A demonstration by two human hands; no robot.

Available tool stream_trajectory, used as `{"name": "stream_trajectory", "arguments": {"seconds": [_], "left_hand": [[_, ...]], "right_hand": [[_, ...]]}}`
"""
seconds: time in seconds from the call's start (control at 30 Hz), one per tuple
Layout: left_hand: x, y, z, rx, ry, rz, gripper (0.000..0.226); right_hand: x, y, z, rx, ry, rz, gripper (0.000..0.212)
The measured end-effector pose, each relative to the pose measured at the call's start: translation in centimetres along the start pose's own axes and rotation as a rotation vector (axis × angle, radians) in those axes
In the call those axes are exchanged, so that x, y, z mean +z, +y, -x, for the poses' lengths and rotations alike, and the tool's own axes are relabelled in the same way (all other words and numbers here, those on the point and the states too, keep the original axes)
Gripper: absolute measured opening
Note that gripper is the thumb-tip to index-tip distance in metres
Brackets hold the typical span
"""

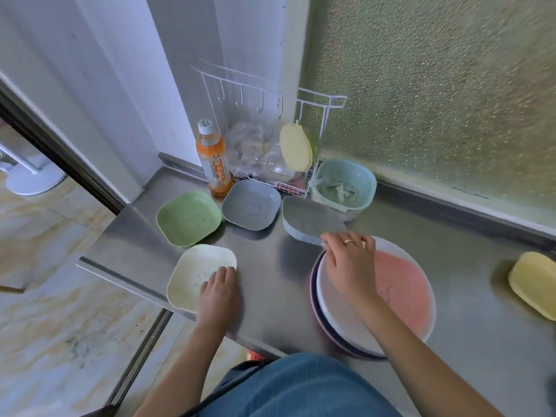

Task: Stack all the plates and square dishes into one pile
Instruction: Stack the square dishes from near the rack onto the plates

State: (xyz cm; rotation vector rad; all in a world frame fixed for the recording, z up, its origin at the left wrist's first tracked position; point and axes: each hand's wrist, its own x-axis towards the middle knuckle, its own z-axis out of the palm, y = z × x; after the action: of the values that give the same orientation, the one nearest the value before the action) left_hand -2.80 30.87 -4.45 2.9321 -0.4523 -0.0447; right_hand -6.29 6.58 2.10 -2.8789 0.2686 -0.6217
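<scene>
The right hand (346, 260) pinches the tilted grey dish (310, 224) by 1 corner, so it could slip; the left hand (218, 291) rests flat on the cream dish (192, 266).

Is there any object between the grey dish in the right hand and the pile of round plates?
Nothing visible. The right hand holds the tilted grey dish just behind the plate pile, and bare countertop lies between them.

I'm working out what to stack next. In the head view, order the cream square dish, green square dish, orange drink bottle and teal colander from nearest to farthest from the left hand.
From the left hand:
1. Cream square dish, under its fingers at the counter's front edge.
2. Green square dish, just behind it.
3. Orange drink bottle, farther back by the wall.
4. Teal colander, back right, beside the rack.
</scene>
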Motion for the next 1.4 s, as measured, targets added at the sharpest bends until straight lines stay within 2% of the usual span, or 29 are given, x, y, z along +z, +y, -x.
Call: {"name": "stream_trajectory", "arguments": {"seconds": [0.13,0.27,0.33,0.53,0.8,0.97,1.1,1.17,1.27,1.33,1.4], "left_hand": [[0.2,3.7,-0.2,0.176,-0.077,-0.016,0.037],[0.2,7.8,0.1,0.234,-0.066,0.036,0.028],[0.6,9.2,0.2,0.245,-0.048,0.034,0.031],[0.7,12.2,-0.4,0.273,0.017,0.023,0.035],[0.4,13.9,-0.8,0.141,0.087,0.06,0.027],[0.2,13.6,-0.3,0.123,0.14,0.054,0.034],[-0.8,14.2,-0.3,0.119,0.24,0.115,0.038],[-1.6,15.0,-0.4,0.161,0.298,0.145,0.035],[-2.3,16.5,-0.5,0.307,0.374,0.127,0.02],[-2.4,17.6,-0.4,0.461,0.371,0.075,0.022],[-2.1,18.7,0.0,0.617,0.357,0.039,0.026]], "right_hand": [[-2.5,3.6,4.1,-0.024,0.104,-0.046,0.026],[-4.5,6.7,8.8,-0.029,0.225,-0.008,0.021],[-5.3,8.0,11.1,-0.037,0.226,0.023,0.022],[-5.6,10.6,14.9,-0.027,0.012,0.023,0.023],[-5.0,11.5,13.5,-0.01,-0.28,-0.194,0.023],[-5.4,11.6,12.7,-0.018,-0.325,-0.251,0.024],[-6.0,11.0,11.1,0.083,-0.147,-0.325,0.026],[-6.5,10.2,9.4,0.164,-0.105,-0.538,0.027],[-7.1,8.6,6.1,0.408,-0.174,-0.897,0.024],[-7.0,8.1,4.2,0.585,-0.242,-0.981,0.025],[-6.8,8.3,3.1,0.667,-0.289,-0.925,0.024]]}}
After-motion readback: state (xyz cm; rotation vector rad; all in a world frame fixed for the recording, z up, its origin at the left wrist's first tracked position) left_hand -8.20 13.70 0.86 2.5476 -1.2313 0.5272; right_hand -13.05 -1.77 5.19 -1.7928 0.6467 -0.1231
